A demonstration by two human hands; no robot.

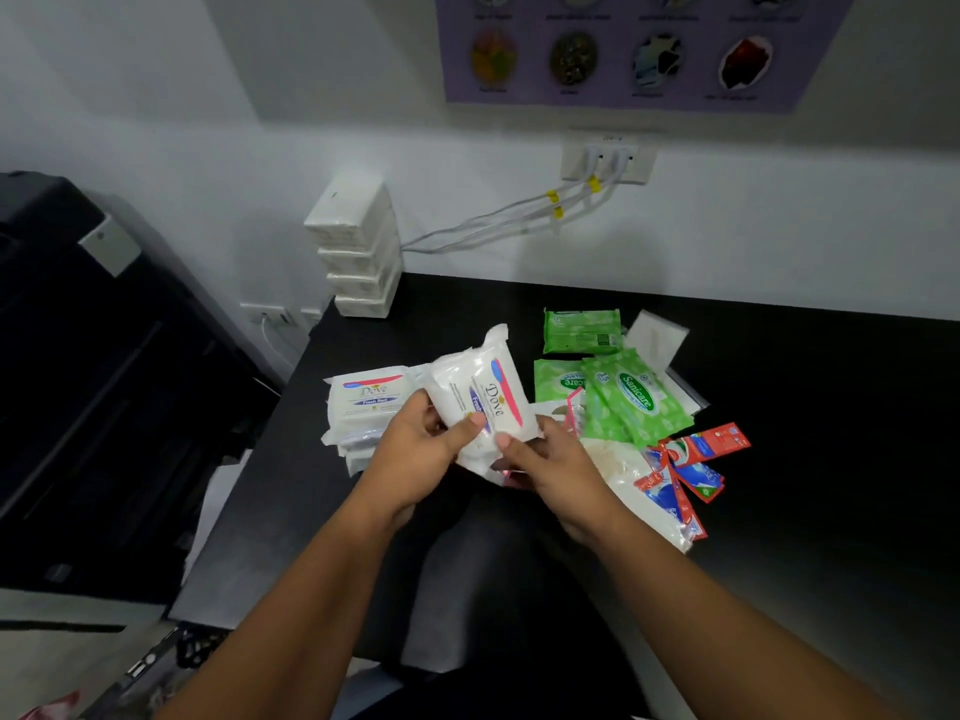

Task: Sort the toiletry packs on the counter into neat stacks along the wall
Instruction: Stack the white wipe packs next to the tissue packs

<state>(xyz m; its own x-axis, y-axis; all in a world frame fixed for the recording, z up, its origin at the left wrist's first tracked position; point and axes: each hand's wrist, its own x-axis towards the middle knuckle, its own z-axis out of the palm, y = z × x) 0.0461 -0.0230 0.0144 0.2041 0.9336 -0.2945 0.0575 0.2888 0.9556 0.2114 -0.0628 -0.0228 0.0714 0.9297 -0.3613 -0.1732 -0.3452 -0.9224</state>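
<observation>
Both hands hold a white Dove pack [480, 392] tilted above the black counter [779, 459]. My left hand [421, 454] grips its lower left side, thumb on the front. My right hand [545, 465] pinches its lower right edge. Just left of them lies a small pile of more Dove packs [363, 402]. Green Sanicare wipe packs [631, 397] lie scattered to the right, one more green pack [582, 331] behind them. Red and blue sachets [691, 467] fan out at the right, partly over a white pack [618, 467].
A stack of white boxes [358, 252] stands against the wall at the counter's back left corner. White cables [519, 215] run from a wall socket [608, 161]. A flat white packet [657, 337] lies behind the green packs. A black machine [104, 381] fills the left side.
</observation>
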